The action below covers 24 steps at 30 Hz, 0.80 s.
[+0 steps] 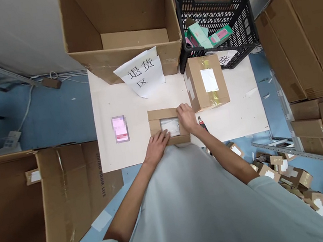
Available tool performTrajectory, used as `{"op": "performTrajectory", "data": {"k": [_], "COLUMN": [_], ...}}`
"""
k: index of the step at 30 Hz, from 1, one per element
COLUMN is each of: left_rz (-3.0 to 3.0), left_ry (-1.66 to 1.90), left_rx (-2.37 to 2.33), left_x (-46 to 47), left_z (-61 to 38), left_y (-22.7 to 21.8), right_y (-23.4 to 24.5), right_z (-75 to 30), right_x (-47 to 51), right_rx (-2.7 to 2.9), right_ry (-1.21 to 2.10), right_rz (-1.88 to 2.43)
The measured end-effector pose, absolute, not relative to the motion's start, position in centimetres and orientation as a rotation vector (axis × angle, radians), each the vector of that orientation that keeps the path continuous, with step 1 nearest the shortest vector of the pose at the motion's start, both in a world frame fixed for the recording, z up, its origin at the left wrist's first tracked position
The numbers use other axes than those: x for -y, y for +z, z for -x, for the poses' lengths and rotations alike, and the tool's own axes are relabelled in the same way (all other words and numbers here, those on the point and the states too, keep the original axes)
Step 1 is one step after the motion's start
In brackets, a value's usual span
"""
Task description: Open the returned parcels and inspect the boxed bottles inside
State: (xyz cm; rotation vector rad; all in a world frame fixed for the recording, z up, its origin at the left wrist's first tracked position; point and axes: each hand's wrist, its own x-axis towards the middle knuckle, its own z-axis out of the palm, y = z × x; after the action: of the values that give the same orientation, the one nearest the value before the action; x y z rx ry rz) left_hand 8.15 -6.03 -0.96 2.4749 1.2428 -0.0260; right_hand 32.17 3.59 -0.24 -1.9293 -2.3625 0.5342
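Observation:
A small cardboard box (152,116) lies in front of me with its flaps folded outward. White wrapped contents (170,127) show through its opening; what they are I cannot make out. My left hand (157,144) grips the box at its lower left, fingertips reaching the opening. At the upper right, my right hand (187,117) is closed over the right flap. Beside my right wrist is a red and black utility knife (202,123), partly hidden by the forearm.
A taped, labelled carton (199,85) stands right of my hands. Behind are a large open carton (128,56) with a paper sign (142,72) and a black crate (214,11) holding green boxes. A blurred pink rectangle (120,129) lies left. Shelved cartons (306,37) line the right.

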Motion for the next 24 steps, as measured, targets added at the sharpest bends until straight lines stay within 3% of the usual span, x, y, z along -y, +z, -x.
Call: {"op": "performTrajectory", "data": {"k": [6,14,24], "left_rz": [-2.596,-2.356,-1.773], "left_ry": [-0.182,0.116,0.308], "left_rx": [-1.148,-1.351,-1.49], "left_x": [3.5,4.0,4.8], "left_z": [-9.4,-3.4,-3.6], "left_y": [-0.2,1.0,-4.5], "right_y": [1.3,3.7,-3.2], "right_z": [-29.4,-36.2,-36.8], "right_x": [0.1,5.0,8.2], "right_rx": [2.801,2.478,2.186], "right_ry": [0.536,0.462,0.917], "right_rz": [1.73,2.015,1.891]}}
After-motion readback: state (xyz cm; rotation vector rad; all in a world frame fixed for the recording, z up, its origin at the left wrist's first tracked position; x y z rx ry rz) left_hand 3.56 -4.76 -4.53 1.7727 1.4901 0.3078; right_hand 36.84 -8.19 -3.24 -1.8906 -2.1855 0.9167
